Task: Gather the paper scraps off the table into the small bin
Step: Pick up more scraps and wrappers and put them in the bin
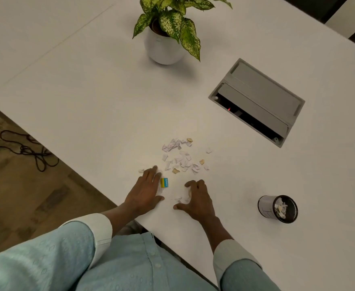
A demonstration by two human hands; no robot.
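Overhead view of a white table [88, 85] with both hands resting palm-down near its front edge. The paper scraps [183, 158] lie in a loose scatter just beyond the fingertips; the patch is elongated, its long axis running from the near left toward the far right, pointing roughly at the grey cable box [258, 101] set into the tabletop. The left hand [145, 192] lies flat with fingers extended together, touching a few scraps and just beside a small yellow-and-blue piece [164, 182] standing lengthwise away from the viewer. The right hand [197, 200] is cupped, fingers curled over a small white clump [184, 196], thumb spread wide. The small bin [277, 208] stands upright well to the right of the hands, already containing scraps. A potted plant [166, 38] occupies the far centre.
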